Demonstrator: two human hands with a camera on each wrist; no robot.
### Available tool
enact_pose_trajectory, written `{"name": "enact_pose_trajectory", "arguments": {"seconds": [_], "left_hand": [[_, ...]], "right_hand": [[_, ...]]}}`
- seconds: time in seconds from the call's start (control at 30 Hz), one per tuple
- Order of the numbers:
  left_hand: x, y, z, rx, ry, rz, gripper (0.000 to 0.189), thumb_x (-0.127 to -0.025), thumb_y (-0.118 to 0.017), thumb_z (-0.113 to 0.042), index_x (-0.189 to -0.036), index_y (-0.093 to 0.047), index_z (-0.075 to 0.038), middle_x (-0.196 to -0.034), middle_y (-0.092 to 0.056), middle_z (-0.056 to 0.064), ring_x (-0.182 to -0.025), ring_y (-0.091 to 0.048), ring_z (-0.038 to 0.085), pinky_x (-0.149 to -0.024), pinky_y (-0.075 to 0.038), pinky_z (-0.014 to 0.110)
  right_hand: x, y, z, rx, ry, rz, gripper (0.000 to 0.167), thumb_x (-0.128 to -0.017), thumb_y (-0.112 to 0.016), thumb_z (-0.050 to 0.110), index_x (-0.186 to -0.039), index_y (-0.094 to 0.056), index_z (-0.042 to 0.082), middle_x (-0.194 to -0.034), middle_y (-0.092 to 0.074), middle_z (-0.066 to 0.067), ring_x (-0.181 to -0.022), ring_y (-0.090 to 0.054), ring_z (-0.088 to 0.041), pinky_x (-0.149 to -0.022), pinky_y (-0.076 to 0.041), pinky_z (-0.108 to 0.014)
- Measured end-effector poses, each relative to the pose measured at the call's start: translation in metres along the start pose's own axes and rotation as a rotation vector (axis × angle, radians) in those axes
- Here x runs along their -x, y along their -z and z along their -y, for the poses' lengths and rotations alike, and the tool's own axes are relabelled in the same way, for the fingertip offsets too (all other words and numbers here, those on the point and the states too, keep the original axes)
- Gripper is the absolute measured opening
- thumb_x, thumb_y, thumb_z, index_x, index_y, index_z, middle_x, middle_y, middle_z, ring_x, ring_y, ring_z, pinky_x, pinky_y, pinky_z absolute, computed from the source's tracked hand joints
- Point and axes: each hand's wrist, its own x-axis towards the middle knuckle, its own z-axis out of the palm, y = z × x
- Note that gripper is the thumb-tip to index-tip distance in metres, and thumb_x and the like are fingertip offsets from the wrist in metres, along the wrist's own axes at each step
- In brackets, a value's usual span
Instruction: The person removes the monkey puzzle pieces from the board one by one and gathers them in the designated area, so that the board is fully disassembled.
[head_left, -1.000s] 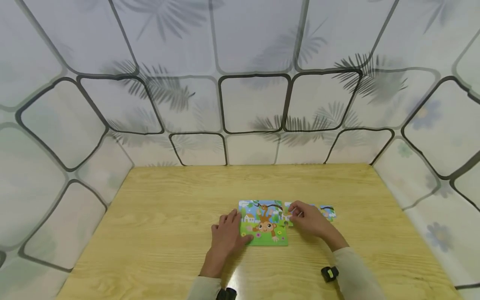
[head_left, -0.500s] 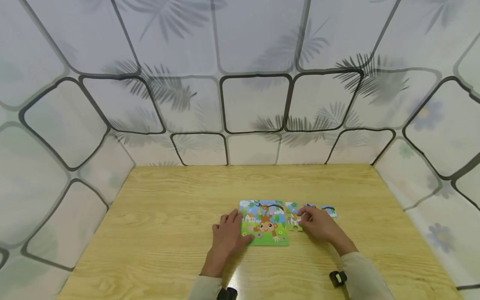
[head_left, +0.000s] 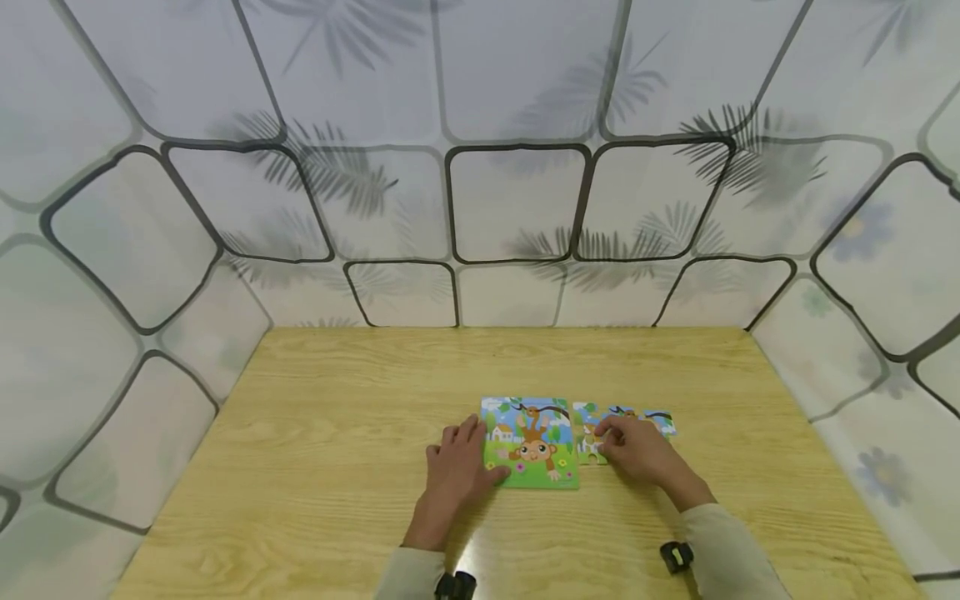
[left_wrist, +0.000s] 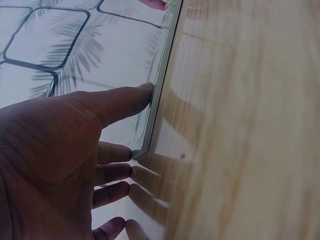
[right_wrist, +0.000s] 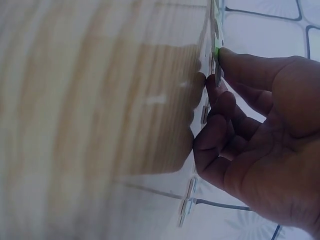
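Observation:
A square picture board point(head_left: 528, 429) with a monkey on it lies flat on the table. My left hand point(head_left: 456, 471) rests at its left side, thumb on the board and fingers spread along the edge. In the left wrist view the thumb point(left_wrist: 130, 100) touches the board's rim. To the right of the board, my right hand point(head_left: 641, 452) pinches a jigsaw piece point(right_wrist: 218, 67) between thumb and fingertips, low over the table. Next to the board lie joined jigsaw pieces point(head_left: 585, 412), partly hidden by this hand. Another piece point(head_left: 662, 421) shows beyond the knuckles.
The wood-grain table point(head_left: 337, 442) extends around both hands. Patterned white walls point(head_left: 510, 200) enclose its back and sides. A small black device point(head_left: 677, 557) is at the right sleeve, and another black device point(head_left: 455, 586) at the left sleeve.
My right hand has moved slightly right, away from the board's edge, uncovering more of the joined pieces there. The left hand stays in place on the board.

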Motion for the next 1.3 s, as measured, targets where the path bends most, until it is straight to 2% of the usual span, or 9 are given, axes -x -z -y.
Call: {"name": "enact_pose_trajectory", "arguments": {"seconds": [0.2, 0.4, 0.6, 0.87, 1.0, 1.3], "left_hand": [[0.0, 0.001, -0.001, 0.0, 0.0, -0.004, 0.077, -0.081, -0.072, -0.051, -0.142, -0.047, -0.011, -0.15, -0.042, 0.008, -0.132, -0.041, 0.033, -0.092, -0.038, 0.061], [0.0, 0.001, -0.001, 0.004, 0.004, 0.007, 0.077, -0.082, -0.071, -0.051, -0.143, -0.046, -0.011, -0.15, -0.042, 0.007, -0.133, -0.04, 0.033, -0.092, -0.038, 0.061], [0.001, 0.002, 0.0, 0.004, 0.003, -0.001, 0.078, -0.082, -0.071, -0.051, -0.143, -0.046, -0.01, -0.15, -0.042, 0.007, -0.132, -0.041, 0.034, -0.092, -0.038, 0.06], [0.001, 0.0, 0.002, 0.006, 0.009, -0.002, 0.077, -0.082, -0.071, -0.051, -0.143, -0.046, -0.011, -0.151, -0.042, 0.007, -0.131, -0.041, 0.033, -0.092, -0.038, 0.061], [0.0, -0.001, 0.001, 0.006, 0.001, 0.0, 0.077, -0.082, -0.071, -0.052, -0.143, -0.046, -0.011, -0.15, -0.042, 0.007, -0.131, -0.041, 0.034, -0.091, -0.038, 0.061], [-0.001, -0.002, 0.0, -0.004, 0.002, 0.006, 0.078, -0.082, -0.07, -0.053, -0.143, -0.046, -0.012, -0.15, -0.042, 0.007, -0.131, -0.041, 0.034, -0.09, -0.039, 0.06]], "right_hand": [[-0.002, -0.001, 0.001, 0.091, 0.01, -0.05, 0.01, -0.084, -0.073, 0.016, -0.093, -0.069, 0.014, -0.085, -0.06, 0.0, -0.08, -0.053, -0.013, -0.069, -0.046, -0.034], [-0.004, -0.002, 0.007, 0.082, 0.037, -0.073, 0.013, -0.086, -0.069, 0.015, -0.099, -0.071, 0.011, -0.083, -0.064, 0.0, -0.076, -0.056, -0.013, -0.065, -0.047, -0.032], [-0.015, -0.009, 0.027, 0.086, 0.059, -0.041, 0.023, -0.089, -0.067, 0.018, -0.11, -0.071, 0.008, -0.091, -0.063, -0.002, -0.079, -0.057, -0.014, -0.068, -0.048, -0.033], [-0.035, -0.026, 0.056, 0.126, 0.08, 0.053, 0.038, -0.086, -0.073, 0.025, -0.121, -0.067, 0.01, -0.098, -0.058, -0.004, -0.084, -0.055, -0.014, -0.072, -0.048, -0.035], [-0.039, -0.031, 0.064, 0.145, 0.083, 0.064, 0.039, -0.084, -0.075, 0.027, -0.119, -0.068, 0.01, -0.097, -0.058, -0.002, -0.084, -0.053, -0.013, -0.073, -0.047, -0.034], [-0.043, -0.038, 0.068, 0.127, 0.029, 0.054, 0.036, -0.079, -0.08, 0.025, -0.11, -0.069, 0.009, -0.096, -0.062, 0.0, -0.087, -0.056, -0.014, -0.078, -0.051, -0.035]]}}
